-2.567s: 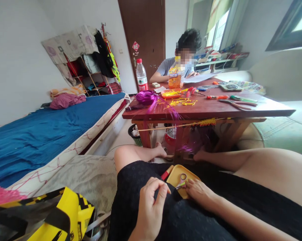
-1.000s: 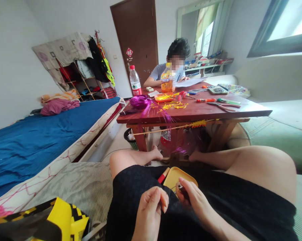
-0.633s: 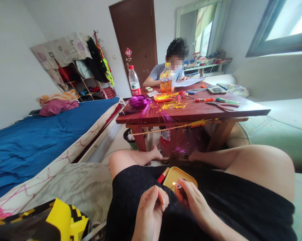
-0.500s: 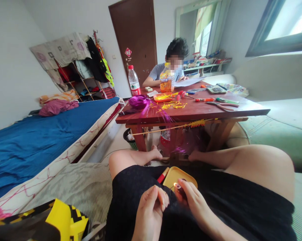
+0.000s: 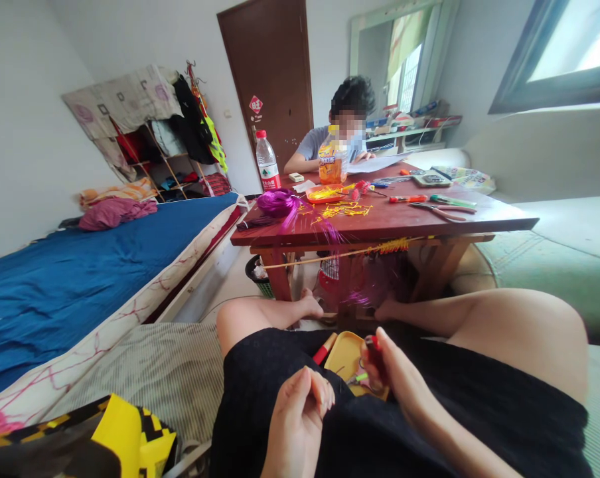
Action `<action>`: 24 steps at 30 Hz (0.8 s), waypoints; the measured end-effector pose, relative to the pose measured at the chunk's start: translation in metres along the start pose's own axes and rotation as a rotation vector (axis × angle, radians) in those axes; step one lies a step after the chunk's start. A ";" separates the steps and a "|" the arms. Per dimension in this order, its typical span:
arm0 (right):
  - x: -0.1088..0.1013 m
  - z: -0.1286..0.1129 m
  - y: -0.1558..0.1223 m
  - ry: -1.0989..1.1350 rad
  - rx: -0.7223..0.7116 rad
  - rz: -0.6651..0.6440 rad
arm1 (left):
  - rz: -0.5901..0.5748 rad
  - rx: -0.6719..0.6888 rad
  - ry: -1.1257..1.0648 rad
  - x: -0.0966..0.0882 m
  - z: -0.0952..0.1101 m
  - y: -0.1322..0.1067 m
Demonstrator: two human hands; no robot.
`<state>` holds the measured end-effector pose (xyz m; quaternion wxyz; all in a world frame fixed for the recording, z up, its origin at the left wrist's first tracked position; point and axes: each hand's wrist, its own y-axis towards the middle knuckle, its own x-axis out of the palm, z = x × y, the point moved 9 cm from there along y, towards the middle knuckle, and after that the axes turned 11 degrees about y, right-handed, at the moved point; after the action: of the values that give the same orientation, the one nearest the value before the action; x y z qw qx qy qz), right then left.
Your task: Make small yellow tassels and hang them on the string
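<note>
I sit with a black cloth over my lap. My right hand (image 5: 397, 378) is closed round a red lighter (image 5: 374, 352), held over a small yellow tray (image 5: 340, 353) on my lap. No flame shows. My left hand (image 5: 300, 415) is pinched shut in front of me on something too thin to make out. A small green-handled tool (image 5: 356, 378) lies in the tray under my right hand. A red and yellow pen-like stick (image 5: 326, 347) lies beside the tray's left edge.
A low red-brown table (image 5: 379, 222) stands ahead with purple fibre (image 5: 280, 201), yellow scraps, bottles and tools. Another person sits at its far side. A blue bed (image 5: 81, 272) lies left. A yellow and black bag (image 5: 115, 438) sits at my lower left.
The right hand picked the lighter up from the tray and lit it beside the left hand's pinch. The flame is now out and the lighter has moved right, away from the left hand.
</note>
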<state>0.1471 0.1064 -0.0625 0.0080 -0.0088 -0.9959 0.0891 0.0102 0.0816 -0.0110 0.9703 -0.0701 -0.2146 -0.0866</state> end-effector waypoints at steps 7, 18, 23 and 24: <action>-0.033 0.050 0.025 -0.787 0.053 -0.097 | 0.046 0.005 0.111 -0.006 0.002 0.002; -0.062 -0.111 0.078 -1.091 -0.391 0.182 | 0.040 -0.004 0.112 -0.008 -0.001 0.003; -0.105 -0.215 0.144 -1.138 -0.543 0.356 | 0.053 -0.017 0.104 -0.010 -0.002 0.005; -0.105 -0.222 0.155 -1.154 -0.565 0.318 | 0.059 -0.020 0.099 -0.011 -0.002 0.006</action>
<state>0.2588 0.2966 0.1264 -0.5429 -0.1085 -0.8120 -0.1850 0.0024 0.0882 -0.0184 0.9811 -0.0819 -0.1634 -0.0634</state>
